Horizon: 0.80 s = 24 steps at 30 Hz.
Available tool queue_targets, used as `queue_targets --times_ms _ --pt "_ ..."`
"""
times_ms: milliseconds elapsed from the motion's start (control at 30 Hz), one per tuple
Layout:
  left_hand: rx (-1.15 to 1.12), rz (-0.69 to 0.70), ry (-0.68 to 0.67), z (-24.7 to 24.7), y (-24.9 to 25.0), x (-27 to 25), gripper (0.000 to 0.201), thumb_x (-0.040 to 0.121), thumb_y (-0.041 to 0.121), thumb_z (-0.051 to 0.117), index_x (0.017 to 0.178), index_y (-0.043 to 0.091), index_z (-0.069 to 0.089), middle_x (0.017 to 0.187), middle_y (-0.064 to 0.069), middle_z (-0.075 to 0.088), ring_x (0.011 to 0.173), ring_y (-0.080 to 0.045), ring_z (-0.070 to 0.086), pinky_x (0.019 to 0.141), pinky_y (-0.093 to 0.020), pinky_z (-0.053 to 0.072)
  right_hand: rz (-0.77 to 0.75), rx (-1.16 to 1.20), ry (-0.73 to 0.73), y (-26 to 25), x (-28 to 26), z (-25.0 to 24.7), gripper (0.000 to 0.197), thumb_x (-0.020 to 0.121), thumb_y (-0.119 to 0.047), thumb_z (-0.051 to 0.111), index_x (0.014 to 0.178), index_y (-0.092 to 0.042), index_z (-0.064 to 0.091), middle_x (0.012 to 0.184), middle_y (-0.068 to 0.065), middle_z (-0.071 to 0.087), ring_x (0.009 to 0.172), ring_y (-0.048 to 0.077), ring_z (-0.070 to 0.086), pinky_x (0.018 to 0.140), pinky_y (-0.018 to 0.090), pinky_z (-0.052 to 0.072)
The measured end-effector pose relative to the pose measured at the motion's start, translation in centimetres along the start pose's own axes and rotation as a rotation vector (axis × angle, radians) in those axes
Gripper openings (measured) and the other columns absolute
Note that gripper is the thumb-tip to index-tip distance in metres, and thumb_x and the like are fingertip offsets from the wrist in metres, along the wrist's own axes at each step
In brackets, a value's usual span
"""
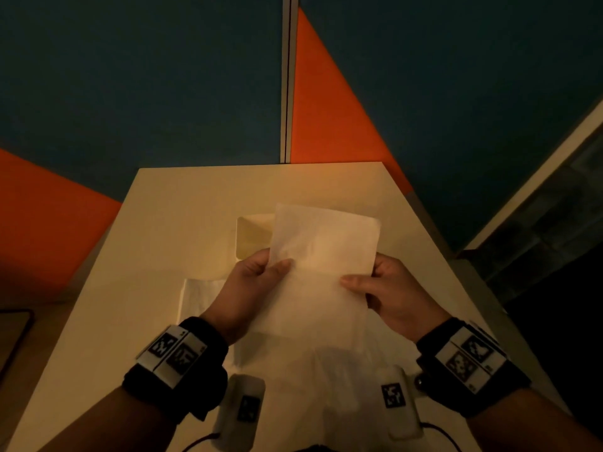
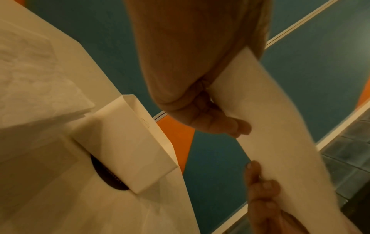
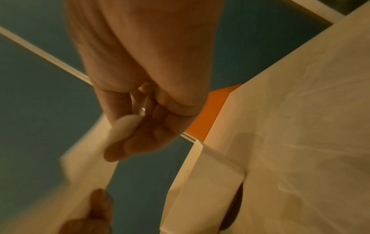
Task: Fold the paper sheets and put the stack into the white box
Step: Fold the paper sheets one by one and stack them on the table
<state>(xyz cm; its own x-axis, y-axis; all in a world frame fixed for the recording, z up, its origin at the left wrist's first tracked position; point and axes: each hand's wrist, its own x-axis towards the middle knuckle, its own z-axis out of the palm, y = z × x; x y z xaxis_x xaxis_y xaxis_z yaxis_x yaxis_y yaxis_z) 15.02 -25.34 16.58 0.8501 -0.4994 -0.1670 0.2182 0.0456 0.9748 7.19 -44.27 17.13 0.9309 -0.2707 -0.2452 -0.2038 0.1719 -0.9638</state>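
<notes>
Both hands hold a white paper sheet up above the table, in front of the white box. My left hand pinches its left edge, thumb on top. My right hand pinches the right edge the same way. The left wrist view has the left hand on the sheet, with the open box standing on the table. In the right wrist view the right hand grips the blurred sheet beside the box. A folded stack lies at the left of the table.
More loose paper lies flat on the pale table under my hands. A dark oval shows beneath the box. Blue and orange partition walls stand close behind the table. A dark flat object sits off the left edge.
</notes>
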Motion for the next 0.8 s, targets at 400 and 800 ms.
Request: queue_targets --times_ms 400,800 --pt "-0.032 -0.154 -0.424 -3.1 1.6 0.2 0.031 0.079 -0.004 0.055 0.095 0.013 0.075 0.109 -0.002 0.069 0.099 -0.021 0.065 0.081 -0.029 0.055 -0.117 -0.294 -0.033 -4.3 0.2 -1.7 0.020 0.083 0.006 0.059 0.073 -0.010 0.067 0.077 -0.003 0.067 0.070 0.010 0.063 0.060 0.024 0.054" --pt "0.040 -0.156 -0.357 -2.1 2.1 0.1 0.027 0.075 -0.005 0.063 0.091 0.012 0.076 0.104 -0.010 0.071 0.093 -0.020 0.067 0.078 -0.027 0.054 -0.150 -0.425 -0.384 -5.5 1.7 0.6 0.026 0.083 0.011 0.059 0.101 -0.007 0.065 0.093 0.010 0.070 0.084 0.014 0.066 0.073 0.024 0.055"
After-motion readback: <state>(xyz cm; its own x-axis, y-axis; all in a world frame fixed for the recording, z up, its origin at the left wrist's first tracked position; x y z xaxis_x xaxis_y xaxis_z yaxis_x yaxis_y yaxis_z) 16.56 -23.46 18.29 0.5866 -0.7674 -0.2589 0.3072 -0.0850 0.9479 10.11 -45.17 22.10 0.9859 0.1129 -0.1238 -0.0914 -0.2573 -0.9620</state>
